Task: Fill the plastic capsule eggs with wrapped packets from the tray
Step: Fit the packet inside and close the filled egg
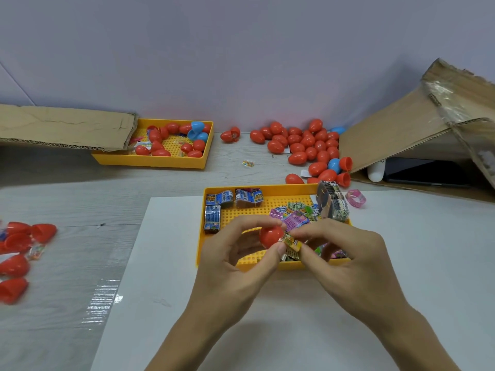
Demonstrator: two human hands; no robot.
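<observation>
Fingers (263, 223) of the left hand (230, 253) curl round a red egg (270, 236), held above the near tray (241, 261); the right hand (345, 250) pinches a yellow packet (292, 245) against the egg's open side; further packets (294, 218) lie loose in that tray, with blue bundles (219, 199) at its far edge; a heap of eggs (310, 148) sits well beyond. Judgement: the egg is light, stiff and smooth, liable to slip, so grip it round its widest part; the packet is soft and crinkly, best held by its edges and folded inward.
</observation>
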